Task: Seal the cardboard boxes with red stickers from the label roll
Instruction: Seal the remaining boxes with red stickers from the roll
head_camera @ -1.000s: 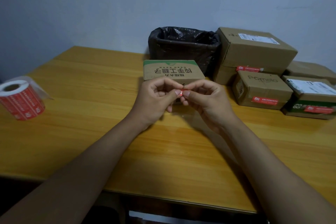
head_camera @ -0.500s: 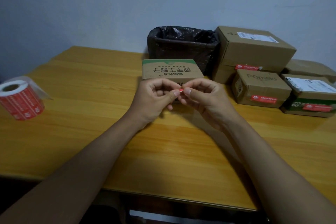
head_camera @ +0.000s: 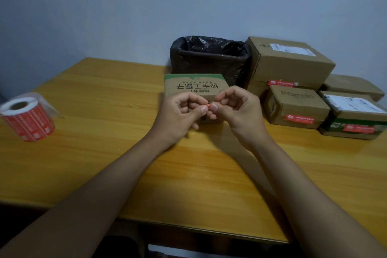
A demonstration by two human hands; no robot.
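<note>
A small red sticker (head_camera: 207,106) is pinched between the fingertips of my left hand (head_camera: 181,114) and my right hand (head_camera: 235,111), held together above the wooden table (head_camera: 104,153); only a sliver of it shows. Right behind my hands stands a cardboard box with a green stripe and printed characters (head_camera: 193,85). The label roll of red stickers (head_camera: 28,120) lies on its side at the table's left edge, far from both hands.
A bin lined with a black bag (head_camera: 209,58) stands behind the box. At the right are several cardboard boxes (head_camera: 293,107), some stacked, with red stickers on their front seams. A grey wall runs behind the table.
Both hands stay pinched together on the sticker and have shifted only slightly; less of the red sticker shows than one second ago.
</note>
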